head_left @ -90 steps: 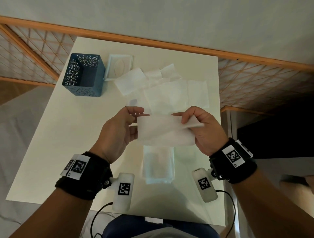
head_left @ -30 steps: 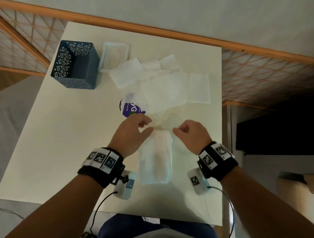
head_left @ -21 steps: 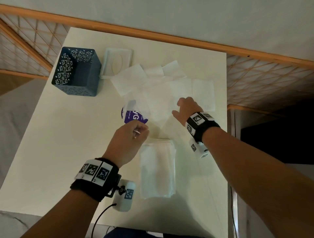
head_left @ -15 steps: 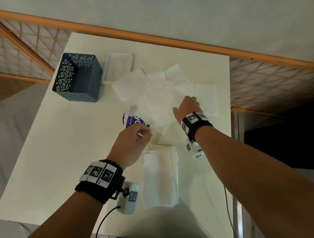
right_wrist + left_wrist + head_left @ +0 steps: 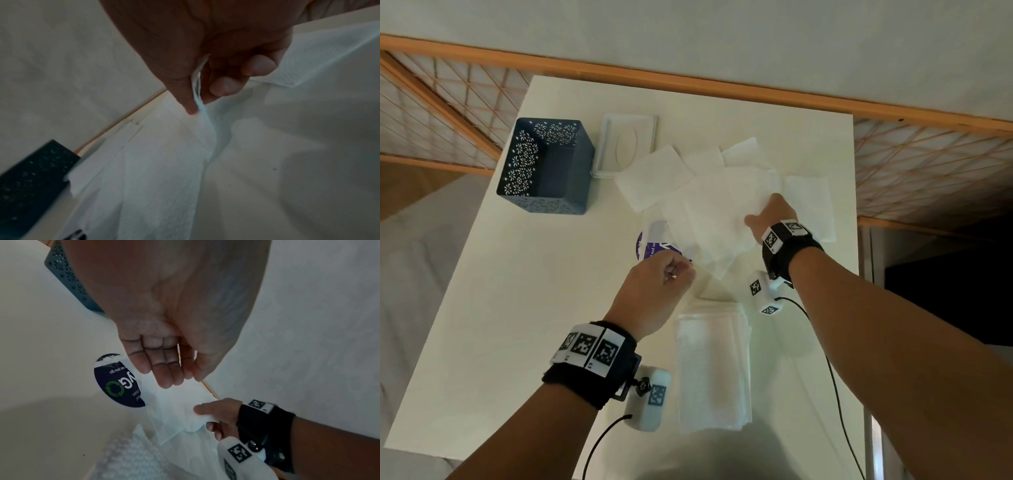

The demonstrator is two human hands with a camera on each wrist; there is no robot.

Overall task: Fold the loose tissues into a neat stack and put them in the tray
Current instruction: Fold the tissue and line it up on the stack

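Note:
Several loose white tissues [image 5: 654, 178] lie overlapping across the far middle of the table. My right hand [image 5: 754, 216] reaches into the pile and pinches the edge of one tissue [image 5: 164, 154] between thumb and fingers [image 5: 223, 86], lifting it a little. My left hand [image 5: 681, 274] hovers near that tissue's near-left corner, its fingers [image 5: 164, 378] loosely bent and holding nothing. A folded stack [image 5: 714, 366] lies near the front edge. A shallow white tray [image 5: 628, 144] sits at the back left, partly under a tissue.
A dark blue perforated basket [image 5: 544, 164] stands at the back left beside the tray. A round purple label [image 5: 650, 246] lies on the white table [image 5: 500, 308], partly under tissues. Wrist-camera cables trail off the front edge. A wooden lattice rail runs behind the table.
The folded tissue that both hands held now lies on the stack. My right hand has reached forward into the loose pile and pinched a tissue. The left hand stayed by the purple label.

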